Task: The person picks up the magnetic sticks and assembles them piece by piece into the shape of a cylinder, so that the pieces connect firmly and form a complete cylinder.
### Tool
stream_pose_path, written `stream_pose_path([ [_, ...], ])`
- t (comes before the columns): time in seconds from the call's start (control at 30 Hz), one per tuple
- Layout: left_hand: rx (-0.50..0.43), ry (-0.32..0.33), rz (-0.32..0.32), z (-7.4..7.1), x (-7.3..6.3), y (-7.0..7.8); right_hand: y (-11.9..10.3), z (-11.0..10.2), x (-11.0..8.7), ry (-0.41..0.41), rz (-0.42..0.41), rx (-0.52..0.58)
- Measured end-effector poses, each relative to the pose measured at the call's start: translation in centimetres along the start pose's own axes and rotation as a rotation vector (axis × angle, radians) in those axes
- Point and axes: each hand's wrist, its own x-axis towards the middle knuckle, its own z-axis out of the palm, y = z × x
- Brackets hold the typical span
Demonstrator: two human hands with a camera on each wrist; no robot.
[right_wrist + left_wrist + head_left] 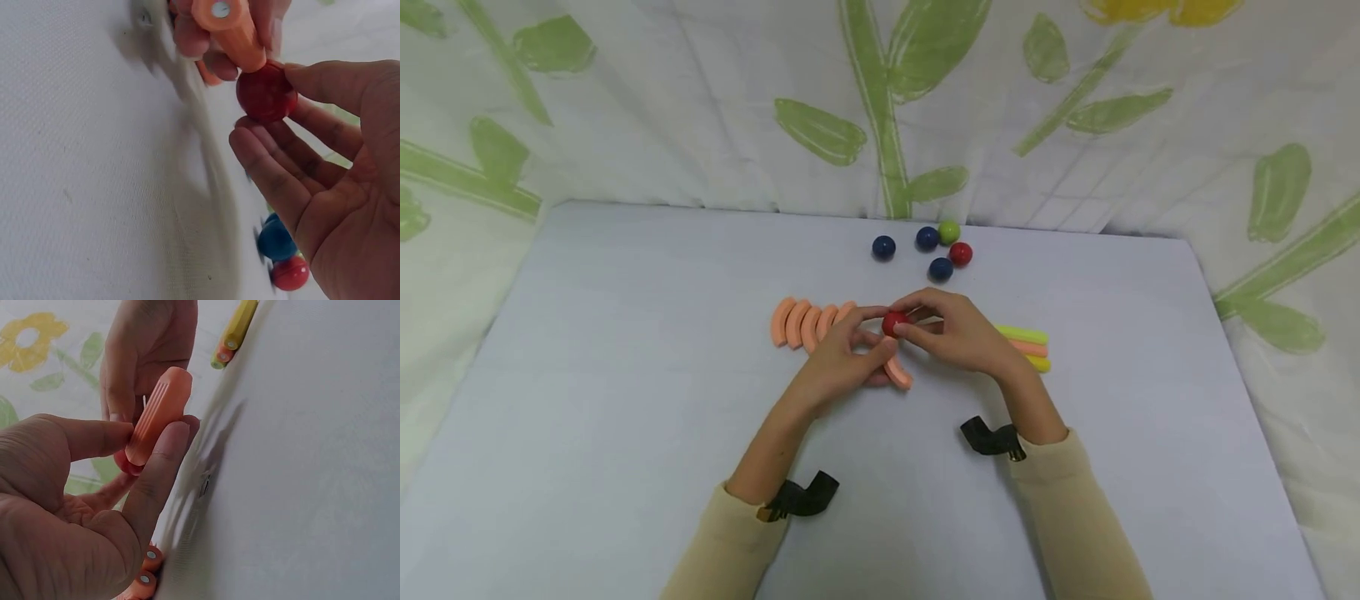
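My left hand pinches a curved orange magnetic rod between thumb and fingers, above the white table. Its ribbed side shows in the left wrist view, and the right wrist view shows a silver disc on its near end. Facing it, my right hand pinches a glossy red ball with thumb and fingertips. In the right wrist view the ball sits right at the far end of the orange rod. Left-hand fingers partly cover a row of more curved orange rods on the table.
Toward the table's back edge lie dark blue balls, a green ball and another red ball. Straight rods in yellow-green, orange and yellow lie right of my right hand. A leaf-patterned cloth hangs behind the table.
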Motion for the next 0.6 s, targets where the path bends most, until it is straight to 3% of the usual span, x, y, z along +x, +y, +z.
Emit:
stream_pose_path([
  [0.13,0.005,0.008,-0.004,0.5,-0.3,-0.2,-0.1,-0.3,-0.4,0.030,0.015,-0.043],
  [0.3,0.079,0.032,-0.010,1.4,-0.9,-0.3,-0.4,-1.0,-0.6,0.092,0.036,-0.096],
  [0.6,0.119,0.041,-0.043,1.6,-2.1,-1.0,-0.4,-0.8,-0.1,0.126,0.017,-0.102],
])
